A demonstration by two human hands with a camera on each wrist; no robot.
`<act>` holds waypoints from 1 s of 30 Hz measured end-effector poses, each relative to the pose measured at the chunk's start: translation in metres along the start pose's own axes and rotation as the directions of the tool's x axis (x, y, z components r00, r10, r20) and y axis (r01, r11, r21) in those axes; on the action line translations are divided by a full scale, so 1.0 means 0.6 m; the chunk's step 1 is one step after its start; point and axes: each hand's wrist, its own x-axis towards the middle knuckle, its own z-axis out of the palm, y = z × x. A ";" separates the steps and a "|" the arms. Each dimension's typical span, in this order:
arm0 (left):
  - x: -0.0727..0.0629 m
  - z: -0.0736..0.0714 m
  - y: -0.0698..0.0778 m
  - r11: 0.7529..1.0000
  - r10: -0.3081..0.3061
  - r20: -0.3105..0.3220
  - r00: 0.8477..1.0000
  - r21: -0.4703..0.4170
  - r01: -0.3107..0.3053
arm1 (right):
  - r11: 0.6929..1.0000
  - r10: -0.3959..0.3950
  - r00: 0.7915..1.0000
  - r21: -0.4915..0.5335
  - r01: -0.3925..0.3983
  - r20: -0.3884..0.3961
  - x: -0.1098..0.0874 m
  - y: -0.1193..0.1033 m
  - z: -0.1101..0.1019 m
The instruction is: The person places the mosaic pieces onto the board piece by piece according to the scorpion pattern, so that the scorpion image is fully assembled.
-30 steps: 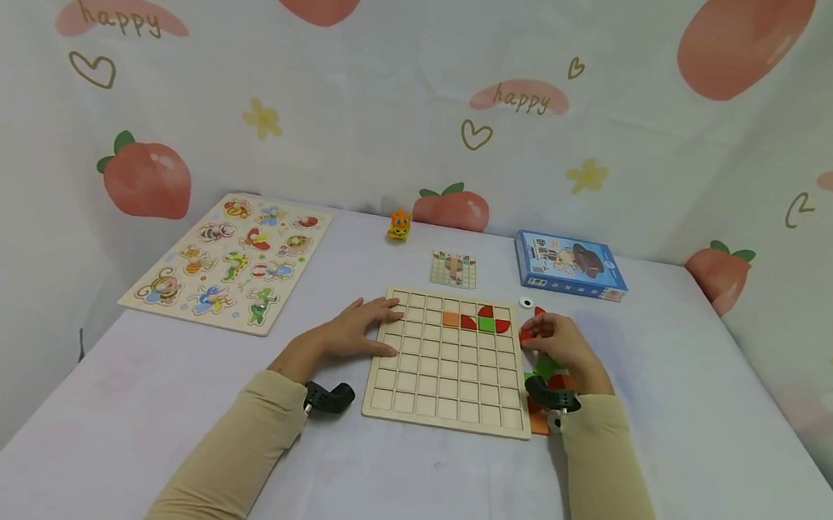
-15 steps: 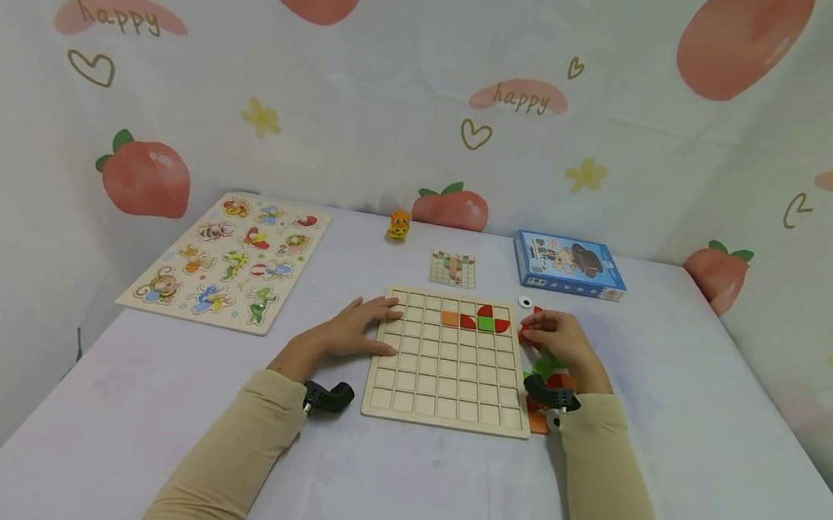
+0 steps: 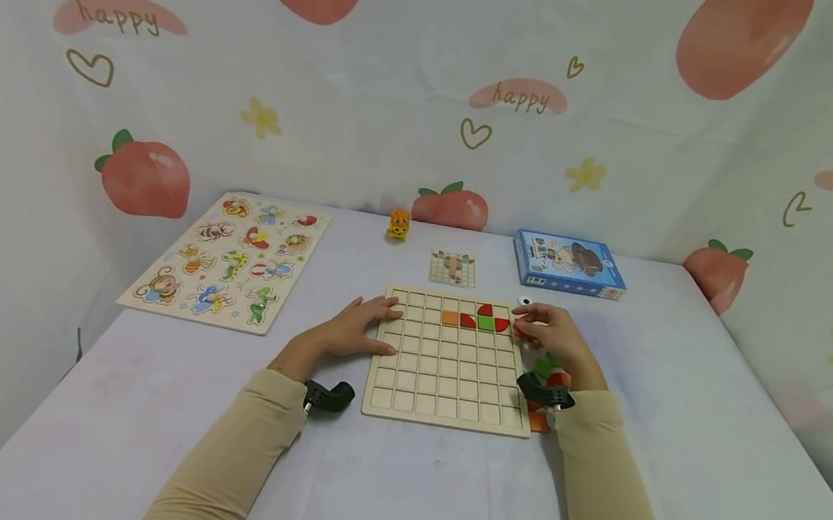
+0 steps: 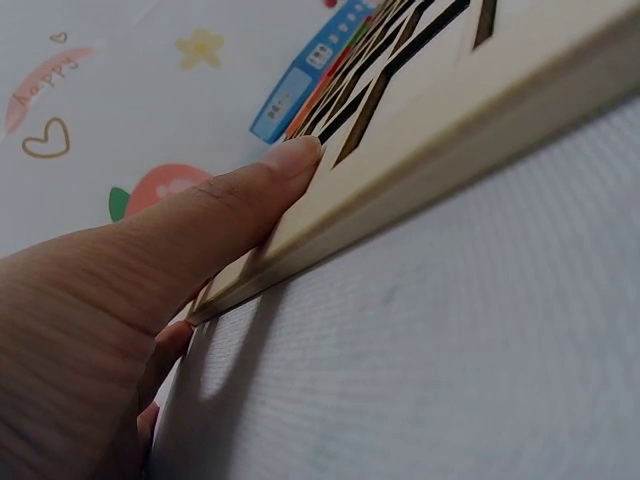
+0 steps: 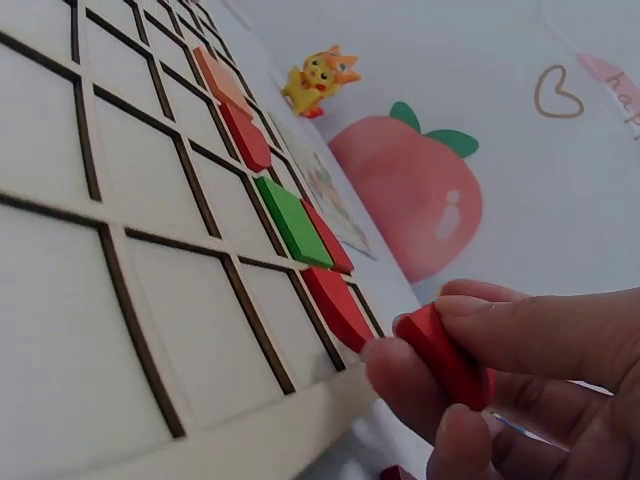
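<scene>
A wooden grid board (image 3: 451, 372) lies flat on the table between both hands. Near its far right corner sit an orange square tile (image 3: 450, 318), a green square tile (image 3: 486, 324) and several red rounded tiles, one of them a red tile (image 5: 335, 308) in the right wrist view. My left hand (image 3: 349, 329) rests on the board's left edge, its thumb (image 4: 250, 190) on the rim and the fingers spread. With thumb and fingers my right hand (image 3: 558, 339) pinches another red rounded tile (image 5: 448, 358), close to the board's far right corner.
Loose green pieces (image 3: 543, 367) and orange pieces (image 3: 539, 422) lie right of the board, partly under my right wrist. Behind are a white disc (image 3: 525, 301), a pattern card (image 3: 453, 269), a toy figure (image 3: 399, 225) and a blue box (image 3: 574, 267). A picture puzzle (image 3: 232, 292) lies left.
My right hand has moved slightly left and away from me, bringing the pinched red tile to the board's right edge. My left hand has stayed in place.
</scene>
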 end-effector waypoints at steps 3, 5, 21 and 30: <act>-0.001 -0.001 0.001 1.000 -0.001 0.003 1.000 0.003 0.001 | 1.000 -0.010 1.000 0.022 0.010 0.004 0.004 -0.008 0.006; -0.001 -0.002 0.000 1.000 -0.004 0.004 1.000 0.003 0.004 | 1.000 -0.013 1.000 0.027 0.012 0.007 0.007 -0.014 0.012; 0.003 0.001 -0.002 1.000 -0.004 0.013 1.000 0.014 0.004 | 0.997 -0.075 0.997 0.033 0.074 0.022 0.033 -0.070 0.064; 0.001 0.000 -0.001 1.000 -0.011 0.011 1.000 0.020 0.010 | 0.992 -0.085 0.995 0.096 0.081 0.043 0.052 -0.096 0.111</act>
